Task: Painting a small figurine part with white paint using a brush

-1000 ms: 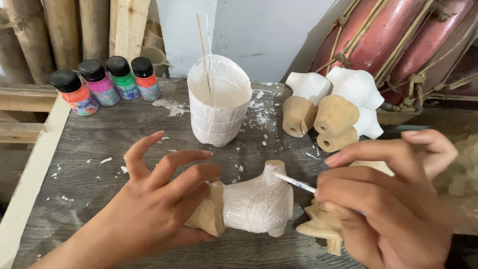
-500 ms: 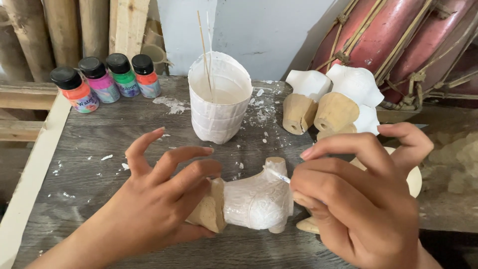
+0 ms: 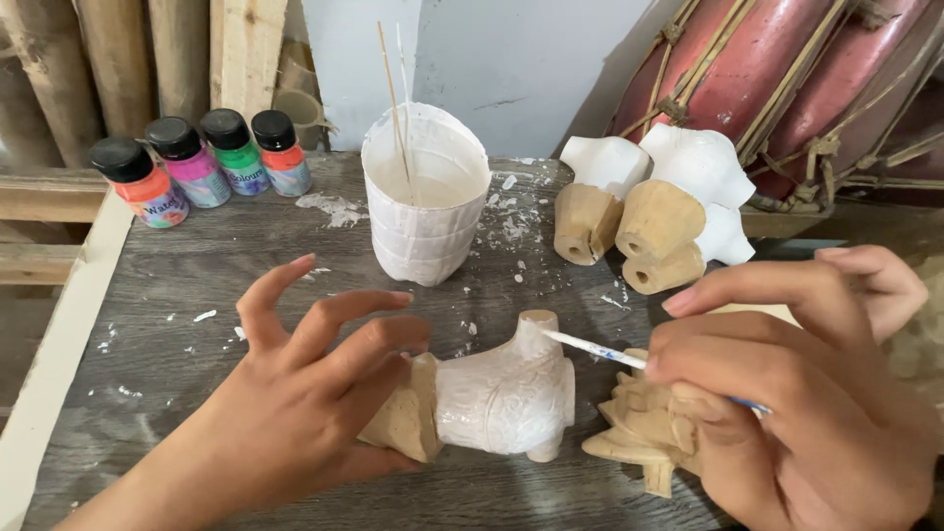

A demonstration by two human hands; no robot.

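Grey plank surface (image 3: 197, 364): white cup (image 3: 425, 202) holds paint, sticks. Left hand (image 3: 295, 393) grip clamps carved figure (image 3: 501, 398); right hand (image 3: 787, 393) grip pinches brush (image 3: 590, 349) at centre.

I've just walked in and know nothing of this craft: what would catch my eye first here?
At the front, the left hand steadies a white-coated wooden carving while the right hand touches a thin brush to it. Behind stands a white-smeared paint cup, with four coloured paint bottles at the back left.

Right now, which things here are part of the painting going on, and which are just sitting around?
In use: carved wooden piece, thin brush, left hand, right hand, white paint cup.
Lying about: four colour bottles, painted pieces, unpainted carving, drums.
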